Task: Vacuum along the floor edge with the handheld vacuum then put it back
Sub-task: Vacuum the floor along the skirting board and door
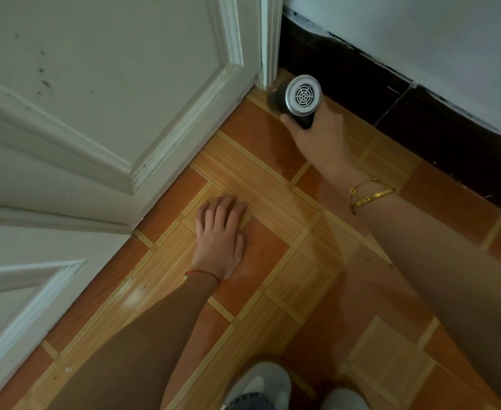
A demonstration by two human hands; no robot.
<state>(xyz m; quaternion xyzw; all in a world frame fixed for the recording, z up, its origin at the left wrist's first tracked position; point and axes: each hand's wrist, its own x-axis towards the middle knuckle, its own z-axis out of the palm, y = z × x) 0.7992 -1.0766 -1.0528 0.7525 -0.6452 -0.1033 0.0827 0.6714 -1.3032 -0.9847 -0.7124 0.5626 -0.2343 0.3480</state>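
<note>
1. The right hand [320, 134] is gripping the vacuum [298, 99], nosing it into the floor corner where door frame [270, 39] meets baseboard [420, 119].
2. The left hand [219, 238] is resting flat on the floor [272, 179], holding nothing.
3. Vacuuming is underway; next likely means sliding along the baseboard.

Both forearms bare, no sleeves in view. Left wrist: thin red string bracelet [203, 274]. Right wrist: two gold-coloured pieces, a fine chain bracelet [361, 184] and a flat bangle [375, 196] with small lettering, unreadable. Bottom edge: grey-and-white shoes [258, 386], partly cropped, the left with a dark patterned patch.
</note>
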